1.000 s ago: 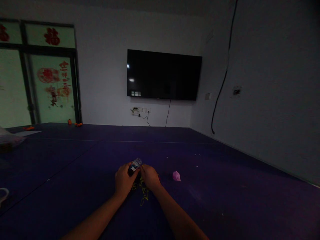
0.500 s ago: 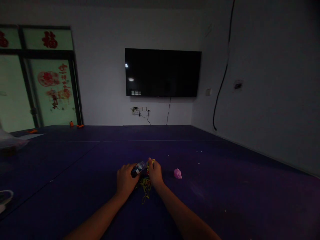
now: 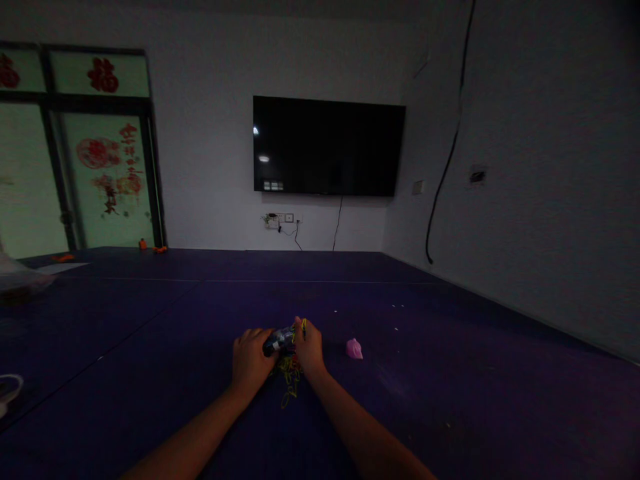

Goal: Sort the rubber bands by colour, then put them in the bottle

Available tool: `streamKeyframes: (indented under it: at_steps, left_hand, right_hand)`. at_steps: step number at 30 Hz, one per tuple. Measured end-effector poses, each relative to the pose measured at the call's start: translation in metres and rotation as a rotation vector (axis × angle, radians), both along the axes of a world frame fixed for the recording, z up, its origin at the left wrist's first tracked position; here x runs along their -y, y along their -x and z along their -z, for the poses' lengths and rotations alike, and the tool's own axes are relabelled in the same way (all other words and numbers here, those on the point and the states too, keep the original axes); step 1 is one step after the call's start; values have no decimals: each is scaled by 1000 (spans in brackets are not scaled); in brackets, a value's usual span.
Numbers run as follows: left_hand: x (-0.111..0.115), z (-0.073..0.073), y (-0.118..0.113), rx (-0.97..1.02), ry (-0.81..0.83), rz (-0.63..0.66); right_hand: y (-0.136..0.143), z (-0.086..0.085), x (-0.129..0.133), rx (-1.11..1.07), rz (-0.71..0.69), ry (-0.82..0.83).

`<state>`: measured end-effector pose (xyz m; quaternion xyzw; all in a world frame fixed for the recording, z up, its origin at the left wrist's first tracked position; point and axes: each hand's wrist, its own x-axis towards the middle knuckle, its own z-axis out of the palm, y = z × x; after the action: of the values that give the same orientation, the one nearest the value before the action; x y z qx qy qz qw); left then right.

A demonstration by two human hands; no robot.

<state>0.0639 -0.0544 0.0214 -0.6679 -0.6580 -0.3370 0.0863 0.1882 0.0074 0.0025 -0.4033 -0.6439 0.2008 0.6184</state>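
Note:
My left hand (image 3: 250, 358) is wrapped round a small clear bottle (image 3: 279, 341) with a dark end, which lies on its side with its mouth toward the right. At that mouth, my right hand (image 3: 310, 347) pinches some yellow rubber bands (image 3: 303, 327). Below and between the two hands a tangled pile of yellow bands (image 3: 289, 373) rests on the dark purple surface (image 3: 200, 333), with a bit of red in it. How far the pinched bands reach inside the bottle I cannot tell.
A pink crumpled item (image 3: 354, 349) lies right of my right hand. Small white scraps are scattered beyond it. At the far left are a clear plastic bag (image 3: 23, 280) and a white ring-shaped thing (image 3: 13, 393). Small orange objects (image 3: 160, 250) sit near the glass door.
My right hand and the bottle's mouth are closer together, and the bottle lies a little flatter. The view has shifted slightly.

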Motion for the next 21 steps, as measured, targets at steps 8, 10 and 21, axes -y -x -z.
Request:
streamKeyframes:
  at_steps: [8,10,21]
  left_hand:
    - [1,0,-1,-1,-14,2]
    - [1,0,-2,-1,-7,-3]
    - [2,-1,-3,-13,12,-7]
  right_hand:
    - [-1,1,1,35,-54,34]
    - [-2,2,0,42,-70,47]
    - [-1,9,-8,-8,-165,102]
